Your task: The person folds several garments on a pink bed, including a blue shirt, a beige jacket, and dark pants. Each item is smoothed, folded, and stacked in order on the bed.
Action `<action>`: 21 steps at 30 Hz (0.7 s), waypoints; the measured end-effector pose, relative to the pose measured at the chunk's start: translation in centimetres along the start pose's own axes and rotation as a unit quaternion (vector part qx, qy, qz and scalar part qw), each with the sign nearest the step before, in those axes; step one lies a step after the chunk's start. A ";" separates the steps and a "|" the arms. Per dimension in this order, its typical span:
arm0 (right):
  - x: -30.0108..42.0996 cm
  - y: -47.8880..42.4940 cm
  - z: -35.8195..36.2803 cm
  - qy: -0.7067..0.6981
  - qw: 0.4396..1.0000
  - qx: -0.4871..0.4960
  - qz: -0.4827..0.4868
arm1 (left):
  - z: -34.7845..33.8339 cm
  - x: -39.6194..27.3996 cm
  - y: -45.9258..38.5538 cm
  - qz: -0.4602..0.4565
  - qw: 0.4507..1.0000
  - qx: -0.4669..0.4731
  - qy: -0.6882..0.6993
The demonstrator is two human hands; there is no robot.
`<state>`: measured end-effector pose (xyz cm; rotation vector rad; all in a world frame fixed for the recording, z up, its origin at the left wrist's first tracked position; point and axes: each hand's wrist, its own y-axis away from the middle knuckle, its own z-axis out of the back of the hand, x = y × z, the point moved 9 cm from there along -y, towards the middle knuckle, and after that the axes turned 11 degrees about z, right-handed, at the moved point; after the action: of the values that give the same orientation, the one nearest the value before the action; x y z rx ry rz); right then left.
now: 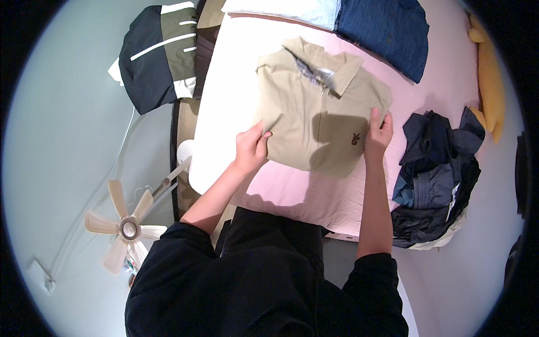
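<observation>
A beige collared garment (294,113), folded to a compact shape, is held over the bed with its collar away from me. It has a short zip at the neck and a small dark emblem on the chest. My left hand (252,145) grips its left edge between thumb and fingers. At the opposite edge, my right hand (379,134) has hold of the fabric beside the emblem, thumb on top. Beneath it spreads the pink bed sheet (286,185), partly in shadow. The garment's underside is hidden.
Folded dark blue denim (383,33) and a pale folded garment (290,10) lie at the bed's far end. Dark clothes (438,168) are heaped at the right. A yellow plush toy (490,80) lies beyond. On the left are a fan (129,228) and a black, olive and white garment (147,63).
</observation>
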<state>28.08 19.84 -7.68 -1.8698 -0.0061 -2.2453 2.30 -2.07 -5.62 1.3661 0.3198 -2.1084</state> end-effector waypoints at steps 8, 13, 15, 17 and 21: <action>-11.3 -0.9 0.4 0.035 0.965 0.001 -0.258 | -0.4 8.3 -1.4 0.221 0.968 -0.013 0.122; -9.7 4.2 2.3 0.052 0.966 0.110 -0.230 | 1.3 3.8 3.5 0.099 0.994 0.003 0.053; -6.3 8.6 1.1 0.096 0.964 0.133 -0.211 | 1.4 6.1 4.8 0.093 0.993 -0.052 -0.040; -4.8 11.5 0.9 0.155 0.967 0.109 -0.172 | 1.0 7.6 5.1 0.126 0.989 -0.082 -0.007; -3.3 12.6 3.0 0.126 0.973 -0.008 -0.193 | -0.3 6.6 4.0 0.230 0.945 -0.071 0.221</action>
<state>33.64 8.53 -12.02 -1.6924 -0.3409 -2.7334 3.04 -7.41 -11.18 1.6327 0.2876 -1.3676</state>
